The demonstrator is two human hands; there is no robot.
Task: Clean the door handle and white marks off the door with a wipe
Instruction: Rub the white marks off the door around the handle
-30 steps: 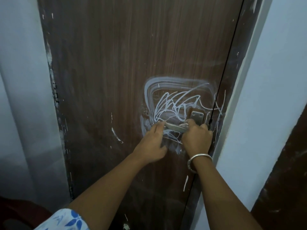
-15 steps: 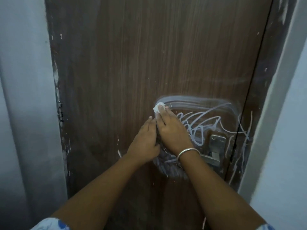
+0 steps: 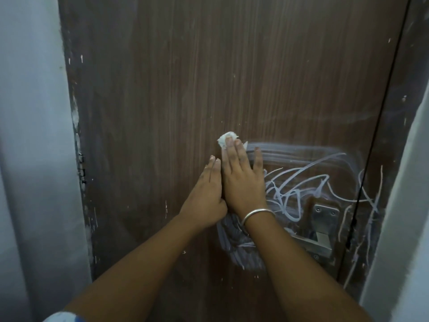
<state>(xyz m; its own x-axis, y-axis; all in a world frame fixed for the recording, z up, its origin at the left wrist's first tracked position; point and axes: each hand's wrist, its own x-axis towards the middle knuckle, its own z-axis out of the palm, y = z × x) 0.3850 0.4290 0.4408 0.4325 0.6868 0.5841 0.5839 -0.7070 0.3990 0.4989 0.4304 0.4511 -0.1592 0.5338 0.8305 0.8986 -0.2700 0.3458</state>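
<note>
The right hand (image 3: 242, 182) is lying flat, fingers extended, pressing a small crumpled white wipe (image 3: 226, 138) against the door (image 3: 185, 89); the wipe is showing only past the fingertips, at the upper left corner of the smeared band. The left hand (image 3: 204, 201) is resting flat on the door as well, fingers straight, its edge touching the right hand's side. Neither hand is gripping anything; the wipe is being held only by pressure of the fingers.

The door is presenting a dark brown surface with fine vertical wood grain. White marks (image 3: 301, 180) are covering the area right of the hands: a broad streaky rounded-rectangle smear enclosing thin looping scribbles, some of them running onto the dark frame (image 3: 394, 135) beyond the door's edge. A duller grey smear is lying below the right wrist.

The door handle (image 3: 311, 241) is sitting low right, a brushed metal lever on a rectangular plate with screws. A plain metal bangle (image 3: 256, 213) is circling the right wrist. Pale walls (image 3: 34, 135) are flanking the door.
</note>
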